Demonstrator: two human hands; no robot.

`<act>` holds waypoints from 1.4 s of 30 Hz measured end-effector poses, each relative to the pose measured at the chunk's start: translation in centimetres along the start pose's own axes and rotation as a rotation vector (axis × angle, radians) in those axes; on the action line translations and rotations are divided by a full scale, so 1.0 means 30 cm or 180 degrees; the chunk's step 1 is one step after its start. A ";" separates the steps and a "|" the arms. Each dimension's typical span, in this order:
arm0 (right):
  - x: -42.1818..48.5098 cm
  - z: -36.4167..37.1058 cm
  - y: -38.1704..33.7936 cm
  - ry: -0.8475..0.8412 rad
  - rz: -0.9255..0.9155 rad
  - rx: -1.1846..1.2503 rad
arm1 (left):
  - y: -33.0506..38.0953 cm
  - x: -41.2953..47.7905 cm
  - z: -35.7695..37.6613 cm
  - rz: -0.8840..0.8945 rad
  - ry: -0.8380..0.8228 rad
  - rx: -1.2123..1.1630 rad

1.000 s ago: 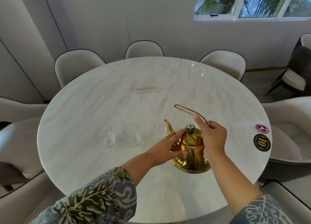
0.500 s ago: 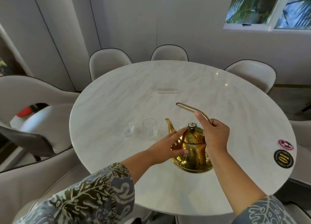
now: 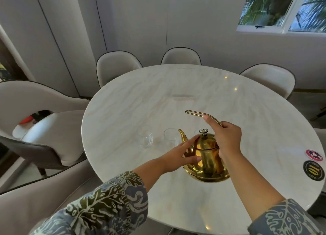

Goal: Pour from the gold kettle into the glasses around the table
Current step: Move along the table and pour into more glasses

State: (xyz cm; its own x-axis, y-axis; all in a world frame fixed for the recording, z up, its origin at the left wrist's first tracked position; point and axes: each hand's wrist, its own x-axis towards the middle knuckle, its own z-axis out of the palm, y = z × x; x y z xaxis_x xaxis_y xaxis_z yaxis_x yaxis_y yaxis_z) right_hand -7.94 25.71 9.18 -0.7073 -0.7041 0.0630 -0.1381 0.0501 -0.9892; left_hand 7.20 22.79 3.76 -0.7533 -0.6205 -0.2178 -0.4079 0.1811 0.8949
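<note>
Two bare forearms are seen, each ending in an uncovered hand: the left hand (image 3: 178, 155) and the right hand (image 3: 225, 137). No rings, watch or bracelets can be made out on either. Loose patterned sleeves are worn, drawn back to about the elbow. The left sleeve (image 3: 105, 206) is printed with pale leaf and vine shapes on olive green and dusty blue-grey. The same print is shown on the right sleeve (image 3: 289, 219).

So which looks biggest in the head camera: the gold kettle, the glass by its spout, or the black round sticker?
1. gold kettle, by far.
2. and 3. glass and black round sticker look about alike; the glass stands farther from the camera, so no ranking.
</note>
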 end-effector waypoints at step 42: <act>0.145 0.175 -0.072 -0.0455 -0.0329 -0.1526 | -0.078 0.104 -0.041 -0.0045 -0.0050 -0.1503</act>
State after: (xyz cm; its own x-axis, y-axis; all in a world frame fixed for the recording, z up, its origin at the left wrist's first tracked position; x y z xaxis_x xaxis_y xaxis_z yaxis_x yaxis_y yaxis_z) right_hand -7.09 18.83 10.89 -0.5759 -0.8107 0.1055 -0.5286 0.2708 -0.8045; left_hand 6.42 19.49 1.46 -0.7587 -0.6080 -0.2339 -0.1416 -0.1965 0.9702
